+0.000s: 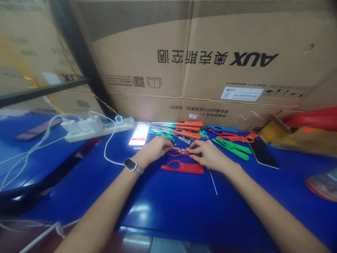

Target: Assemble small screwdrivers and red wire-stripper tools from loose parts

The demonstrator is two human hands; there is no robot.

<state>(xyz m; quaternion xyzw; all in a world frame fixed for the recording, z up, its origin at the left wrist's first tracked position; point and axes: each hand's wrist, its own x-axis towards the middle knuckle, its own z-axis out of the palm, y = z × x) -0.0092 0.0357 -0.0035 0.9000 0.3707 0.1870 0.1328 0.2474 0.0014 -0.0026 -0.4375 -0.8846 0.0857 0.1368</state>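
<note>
My left hand (157,149), with a watch on its wrist, is closed at the left end of a red lighter casing half (172,153). White wires or small parts lie inside that casing half. My right hand (209,154) grips its right end between thumb and fingers. Just below lies a second red casing half (184,167), flat on the blue table. A thin white rod (213,182) points toward me beneath my right hand. Beyond my hands is a pile of finished-looking stick lighters (191,129) with orange handles and metal barrels. My fingertips partly cover the small parts.
Green casing halves (234,148), a blue casing half (222,129) and a dark phone (263,154) lie to the right. A lit phone (139,134) and a white power strip (97,129) with cables are at left. A large cardboard box (189,80) stands behind the table.
</note>
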